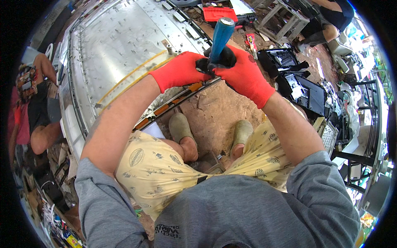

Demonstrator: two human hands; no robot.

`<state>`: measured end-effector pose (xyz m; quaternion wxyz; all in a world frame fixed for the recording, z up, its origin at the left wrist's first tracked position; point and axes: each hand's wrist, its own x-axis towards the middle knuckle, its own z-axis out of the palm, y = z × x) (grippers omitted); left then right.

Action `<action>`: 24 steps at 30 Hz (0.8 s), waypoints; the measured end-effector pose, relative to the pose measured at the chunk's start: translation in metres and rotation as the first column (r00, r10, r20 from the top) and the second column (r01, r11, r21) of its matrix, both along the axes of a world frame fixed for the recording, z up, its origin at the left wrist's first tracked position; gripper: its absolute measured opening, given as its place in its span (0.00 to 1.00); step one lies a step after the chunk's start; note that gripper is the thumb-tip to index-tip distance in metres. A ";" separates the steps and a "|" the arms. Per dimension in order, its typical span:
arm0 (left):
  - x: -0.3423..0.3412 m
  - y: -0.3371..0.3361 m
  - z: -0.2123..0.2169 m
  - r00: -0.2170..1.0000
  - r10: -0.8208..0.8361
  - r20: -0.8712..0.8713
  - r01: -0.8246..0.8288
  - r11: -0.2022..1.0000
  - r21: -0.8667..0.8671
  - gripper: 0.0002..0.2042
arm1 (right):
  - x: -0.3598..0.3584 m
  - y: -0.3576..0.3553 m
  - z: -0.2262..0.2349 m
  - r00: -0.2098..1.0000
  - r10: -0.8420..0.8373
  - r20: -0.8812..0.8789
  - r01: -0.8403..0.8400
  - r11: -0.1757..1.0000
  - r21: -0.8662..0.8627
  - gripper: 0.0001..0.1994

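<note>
A blue-handled tool (222, 37) stands tilted upward, its round metal-capped end at the top; its lower part and tip are hidden. My right hand (247, 74), in a red glove with black fingers, is closed around the bottom of the handle. My left hand (182, 71), gloved the same way, is closed right beside it, fingertips meeting the right hand's; what they grip is hidden. Both hands are over the near right corner of a large silvery metal panel (120, 37) with many small studs. A dark strip with orange-brown pieces (173, 100) runs along its near edge.
A yellow strip (131, 77) crosses the panel. Black plastic housings (304, 89) lie on the right, a red toolbox (219, 14) at the back. A wooden stool (283, 22) stands near a person (331, 29) at far right. Another person (39, 99) is at the left.
</note>
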<state>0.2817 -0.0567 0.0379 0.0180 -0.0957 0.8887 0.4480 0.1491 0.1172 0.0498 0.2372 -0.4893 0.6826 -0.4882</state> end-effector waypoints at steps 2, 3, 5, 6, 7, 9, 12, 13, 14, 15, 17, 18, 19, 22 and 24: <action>0.000 0.000 0.001 1.000 0.013 0.018 -0.013 1.000 -0.013 0.22 | 0.001 0.000 0.000 1.000 -0.006 0.012 0.006 0.999 -0.037 0.17; 0.000 0.000 0.001 0.999 0.026 0.040 -0.025 0.999 -0.030 0.23 | 0.003 -0.001 0.000 1.000 -0.008 0.030 0.010 0.999 -0.047 0.17; -0.002 0.002 0.001 0.999 0.027 -0.036 -0.031 0.995 -0.096 0.22 | 0.006 -0.002 0.001 0.997 -0.010 0.074 0.014 0.998 -0.055 0.17; -0.003 0.003 0.000 0.998 0.031 -0.054 -0.038 0.989 -0.141 0.22 | 0.007 -0.001 0.002 0.995 -0.009 0.098 0.014 0.999 -0.051 0.16; -0.004 0.003 -0.001 0.998 0.037 -0.050 -0.044 0.988 -0.148 0.22 | 0.007 -0.001 0.002 0.993 -0.008 0.122 0.014 0.999 -0.047 0.16; -0.005 0.004 -0.003 0.999 0.043 -0.029 -0.048 0.983 -0.176 0.21 | 0.008 -0.001 0.003 0.995 -0.050 0.089 0.049 0.999 0.018 0.16; -0.002 0.000 -0.007 0.994 0.022 -0.110 -0.031 0.996 -0.078 0.17 | 0.007 -0.003 0.002 0.998 -0.056 0.030 0.058 0.997 -0.059 0.17; -0.001 -0.002 -0.008 0.995 0.011 -0.094 -0.012 1.000 -0.002 0.16 | 0.008 -0.005 0.000 0.999 -0.050 0.008 0.051 0.992 -0.114 0.17; 0.000 -0.003 -0.009 0.997 0.011 -0.075 -0.013 1.000 -0.023 0.16 | 0.008 -0.007 -0.002 0.999 -0.045 0.026 0.048 0.990 -0.135 0.18; 0.000 -0.005 -0.010 0.999 0.022 -0.029 -0.024 0.999 -0.045 0.16 | 0.009 -0.008 -0.004 0.998 -0.038 0.043 0.045 0.987 -0.155 0.18; 0.000 -0.006 -0.011 0.998 0.058 -0.025 -0.060 0.994 -0.090 0.21 | 0.012 -0.010 -0.009 0.997 -0.018 0.073 0.032 0.981 -0.194 0.18; 0.000 -0.006 -0.012 0.996 0.061 -0.071 -0.068 0.993 -0.096 0.21 | 0.013 -0.010 -0.011 0.996 -0.004 0.085 0.022 0.977 -0.213 0.18; 0.000 -0.005 -0.012 0.993 0.075 -0.093 -0.085 0.991 -0.108 0.21 | 0.014 -0.010 -0.012 0.995 0.009 0.096 0.014 0.972 -0.234 0.18; 0.000 -0.003 -0.012 0.993 0.068 -0.101 -0.076 0.993 -0.084 0.18 | 0.013 -0.008 -0.014 0.995 -0.035 0.098 0.045 0.994 -0.100 0.21; 0.001 -0.003 -0.012 0.992 0.040 -0.120 -0.044 0.999 -0.032 0.16 | 0.012 -0.009 -0.014 0.998 -0.068 0.003 0.068 0.992 -0.110 0.22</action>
